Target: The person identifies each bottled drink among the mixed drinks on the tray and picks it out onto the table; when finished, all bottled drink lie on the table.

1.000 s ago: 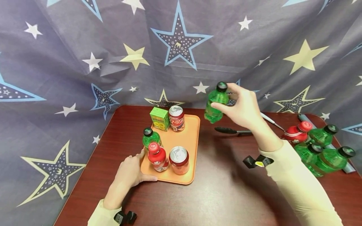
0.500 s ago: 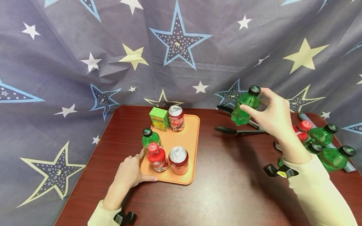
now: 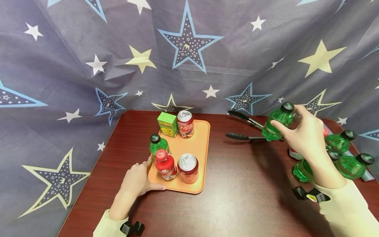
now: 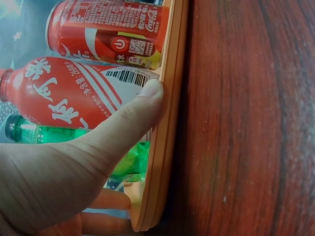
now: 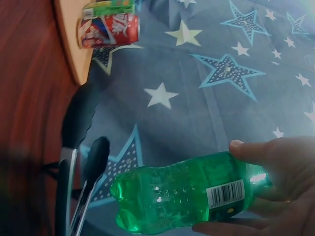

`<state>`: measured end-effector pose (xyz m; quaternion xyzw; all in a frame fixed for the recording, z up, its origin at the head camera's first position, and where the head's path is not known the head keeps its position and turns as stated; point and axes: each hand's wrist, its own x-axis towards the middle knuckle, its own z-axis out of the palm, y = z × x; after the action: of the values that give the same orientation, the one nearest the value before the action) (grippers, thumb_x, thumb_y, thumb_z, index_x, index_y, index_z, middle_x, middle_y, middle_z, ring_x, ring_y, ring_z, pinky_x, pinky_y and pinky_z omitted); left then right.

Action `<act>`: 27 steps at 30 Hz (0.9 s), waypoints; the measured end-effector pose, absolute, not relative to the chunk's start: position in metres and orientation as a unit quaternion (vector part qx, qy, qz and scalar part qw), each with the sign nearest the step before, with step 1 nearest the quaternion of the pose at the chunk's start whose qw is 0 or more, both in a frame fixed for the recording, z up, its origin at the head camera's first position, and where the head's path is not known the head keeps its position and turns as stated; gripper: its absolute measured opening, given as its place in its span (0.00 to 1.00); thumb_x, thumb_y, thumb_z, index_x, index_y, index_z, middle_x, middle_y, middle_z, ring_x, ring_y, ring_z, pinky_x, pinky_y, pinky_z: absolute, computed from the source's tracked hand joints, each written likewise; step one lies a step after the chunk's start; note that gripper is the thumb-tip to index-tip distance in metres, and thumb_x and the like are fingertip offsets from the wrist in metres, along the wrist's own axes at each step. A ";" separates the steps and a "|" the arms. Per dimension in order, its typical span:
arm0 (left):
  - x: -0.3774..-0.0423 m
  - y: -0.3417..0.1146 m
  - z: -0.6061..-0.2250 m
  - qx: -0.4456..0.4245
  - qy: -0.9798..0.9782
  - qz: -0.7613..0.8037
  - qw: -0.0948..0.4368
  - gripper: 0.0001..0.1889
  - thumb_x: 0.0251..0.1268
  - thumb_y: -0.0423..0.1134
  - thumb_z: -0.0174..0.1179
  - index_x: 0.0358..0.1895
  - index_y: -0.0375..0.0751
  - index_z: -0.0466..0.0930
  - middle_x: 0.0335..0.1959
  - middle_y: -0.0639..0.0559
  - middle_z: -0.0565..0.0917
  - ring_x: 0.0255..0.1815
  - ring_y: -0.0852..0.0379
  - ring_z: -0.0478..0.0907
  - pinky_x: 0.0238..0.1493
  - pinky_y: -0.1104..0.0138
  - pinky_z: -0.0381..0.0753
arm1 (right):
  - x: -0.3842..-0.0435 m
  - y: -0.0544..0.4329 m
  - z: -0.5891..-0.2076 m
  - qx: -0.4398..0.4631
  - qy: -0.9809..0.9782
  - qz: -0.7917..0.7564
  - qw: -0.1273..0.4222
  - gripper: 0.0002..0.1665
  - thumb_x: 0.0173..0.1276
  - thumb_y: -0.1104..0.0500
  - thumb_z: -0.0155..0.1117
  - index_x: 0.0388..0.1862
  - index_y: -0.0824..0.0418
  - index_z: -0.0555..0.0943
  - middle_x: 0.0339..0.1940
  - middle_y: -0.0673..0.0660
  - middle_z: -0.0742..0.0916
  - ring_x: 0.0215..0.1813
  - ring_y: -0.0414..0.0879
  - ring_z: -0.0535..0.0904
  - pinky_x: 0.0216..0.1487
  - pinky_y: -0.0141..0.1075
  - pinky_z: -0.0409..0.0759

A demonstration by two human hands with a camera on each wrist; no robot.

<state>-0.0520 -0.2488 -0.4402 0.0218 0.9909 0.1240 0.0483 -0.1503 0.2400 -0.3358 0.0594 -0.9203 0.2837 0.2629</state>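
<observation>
My left hand grips the near-left corner of an orange tray, its thumb on the front rim. Near that hand on the tray stand a red bottle, a green bottle with a black cap, and a red can. Another red can and a green box stand at the back. My right hand holds a small green soda bottle around its upper part, tilted. In the right wrist view its barcode label shows, and black-tipped tongs lie beside it.
On the dark wooden table, the tongs lie spread behind and below the held bottle. Several green bottles and a partly hidden red one stand at the right. A star-patterned cloth hangs behind the table.
My right hand has carried the green bottle rightward and lower, from beside the tray to over the tongs. My left hand has stayed at the tray corner.
</observation>
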 end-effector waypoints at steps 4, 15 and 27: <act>-0.052 -0.248 -0.439 0.020 0.990 0.127 0.054 0.67 0.34 0.70 0.84 0.76 0.27 0.71 0.60 0.25 0.85 0.55 0.27 0.84 0.54 0.38 0.85 | -0.145 0.251 -0.342 0.042 -0.932 0.266 0.241 0.38 0.65 0.49 0.80 0.66 0.70 0.78 0.41 0.73 0.89 0.27 0.37 0.77 0.43 0.50 0.73; -0.051 -0.248 -0.440 0.012 0.989 0.130 0.063 0.67 0.35 0.70 0.84 0.76 0.28 0.70 0.62 0.25 0.84 0.57 0.26 0.83 0.56 0.38 0.84 | -0.139 0.259 -0.361 0.048 -0.938 0.252 0.235 0.30 0.65 0.51 0.79 0.48 0.71 0.75 0.29 0.68 0.82 0.25 0.54 0.76 0.31 0.46 0.70; -0.050 -0.249 -0.442 0.019 0.991 0.123 0.045 0.66 0.34 0.69 0.85 0.75 0.28 0.71 0.59 0.26 0.85 0.55 0.27 0.84 0.54 0.38 0.84 | -0.139 0.265 -0.377 0.032 -0.941 0.255 0.223 0.34 0.65 0.53 0.80 0.58 0.73 0.75 0.32 0.69 0.83 0.26 0.53 0.79 0.35 0.56 0.74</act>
<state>-0.0501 -0.2491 -0.4419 0.0191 0.9912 0.1227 0.0451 -0.1386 0.2647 -0.3769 0.0318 -0.9405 0.2548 0.2225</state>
